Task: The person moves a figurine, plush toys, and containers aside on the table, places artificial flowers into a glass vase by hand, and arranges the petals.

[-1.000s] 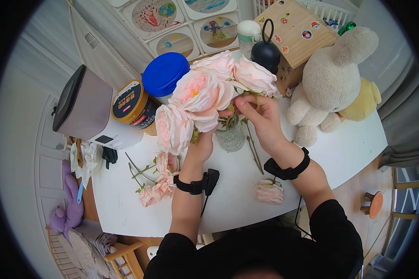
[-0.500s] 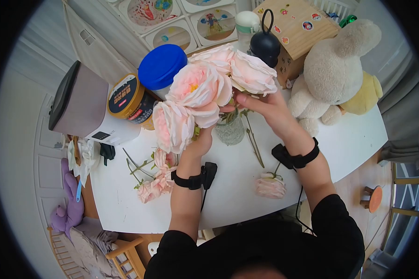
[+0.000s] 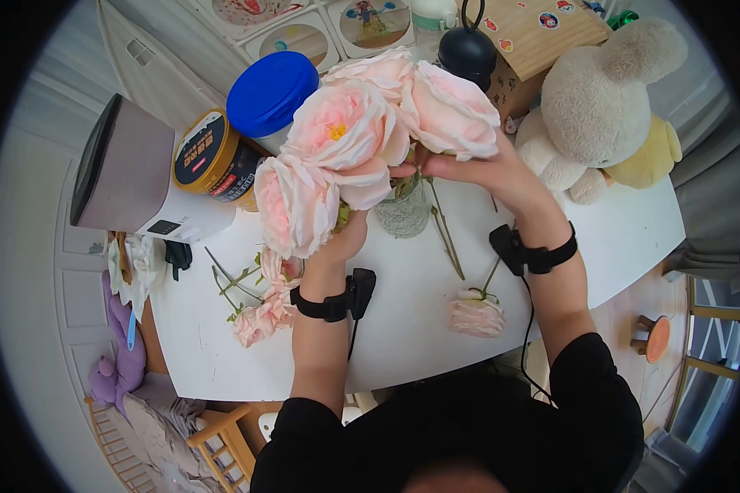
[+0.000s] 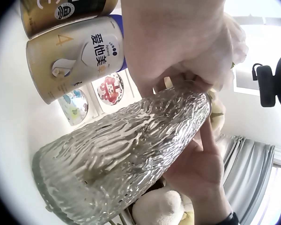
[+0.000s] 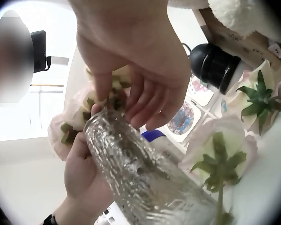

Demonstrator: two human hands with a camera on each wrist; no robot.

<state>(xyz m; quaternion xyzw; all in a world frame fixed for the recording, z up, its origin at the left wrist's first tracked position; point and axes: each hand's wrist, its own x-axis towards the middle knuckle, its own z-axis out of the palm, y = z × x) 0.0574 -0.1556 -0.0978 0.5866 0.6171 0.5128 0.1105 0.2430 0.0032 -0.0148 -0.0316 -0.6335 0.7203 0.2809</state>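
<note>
Large pale pink artificial roses stand bunched over the mouth of a textured glass vase on the white table. My right hand has thumb and fingers closed on the stems just above the rim, as the right wrist view shows. From the other side my left hand reaches under the blooms, its fingers curled at the stems beside the rim; the roses partly cover it in the head view. In the left wrist view, the vase's ribbed glass slants between both hands.
Several loose roses lie at the left and another rose lies front right. Behind stand a blue-lidded can, a yellow tub, a grey-and-white appliance and a black round-topped bottle. A plush rabbit sits at right.
The head view has shifted, so the table things sit higher and further left. My right hand has turned and moved in under the right rose, its fingers now more hidden. The left hand stays at the stems.
</note>
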